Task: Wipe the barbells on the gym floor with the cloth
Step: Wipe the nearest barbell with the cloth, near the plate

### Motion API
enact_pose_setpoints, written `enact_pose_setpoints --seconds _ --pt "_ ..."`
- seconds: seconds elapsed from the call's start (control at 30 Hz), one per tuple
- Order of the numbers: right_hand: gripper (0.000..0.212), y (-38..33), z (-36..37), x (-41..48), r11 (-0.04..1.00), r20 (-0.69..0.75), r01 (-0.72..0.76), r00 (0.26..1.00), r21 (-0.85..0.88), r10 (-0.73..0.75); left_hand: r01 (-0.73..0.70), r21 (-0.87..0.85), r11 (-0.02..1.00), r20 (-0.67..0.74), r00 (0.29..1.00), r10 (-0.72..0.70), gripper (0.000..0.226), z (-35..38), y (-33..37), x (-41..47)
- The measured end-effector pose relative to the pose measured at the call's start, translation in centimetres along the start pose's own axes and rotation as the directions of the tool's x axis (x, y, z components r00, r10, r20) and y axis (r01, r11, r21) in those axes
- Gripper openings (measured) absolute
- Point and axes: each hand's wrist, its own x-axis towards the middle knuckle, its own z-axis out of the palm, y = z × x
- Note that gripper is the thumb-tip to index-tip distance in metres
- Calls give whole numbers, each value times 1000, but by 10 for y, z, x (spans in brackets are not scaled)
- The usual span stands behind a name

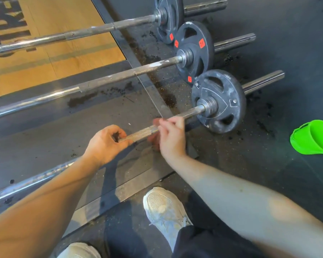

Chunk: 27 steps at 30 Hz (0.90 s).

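Floor: dark rubber gym floor [268, 164], with a wooden platform [73, 53] at the far left.
Barbells: three lay side by side, plates at their right ends. These were the nearest barbell [192, 111], the middle barbell [119, 76] and the far barbell [82, 32].
Left hand [105, 144]: grip wrapped round the nearest barbell's knurled shaft.
Right hand [170, 135]: just right of it on the same shaft, fingers curled but blurred, so the grip cannot be told.
Green object [313, 138]: lay on the floor at the right.

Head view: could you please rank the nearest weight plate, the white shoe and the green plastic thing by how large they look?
1. Nearest weight plate, largest.
2. White shoe, close behind, though it lies nearer the camera and a trouser leg covers part of it.
3. Green plastic thing, smallest, cut off by the picture's edge.
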Motion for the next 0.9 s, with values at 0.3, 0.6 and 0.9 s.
enact_pose_setpoints --seconds 0.3,0.6,0.9 --pt "19 22 -58 58 989 -159 -120 982 -81 106 -16 -32 999 29 999 17 23 -4 1 0" --pt "22 -12 10 -19 984 47 179 983 -12 -178 -7 -54 999 22 1000 8 24 -3 5 -3" --pt "23 21 -61 56 990 -153 -118 983 -83 105 -20 -42 999 25 999 21 26 -2 1 -1"
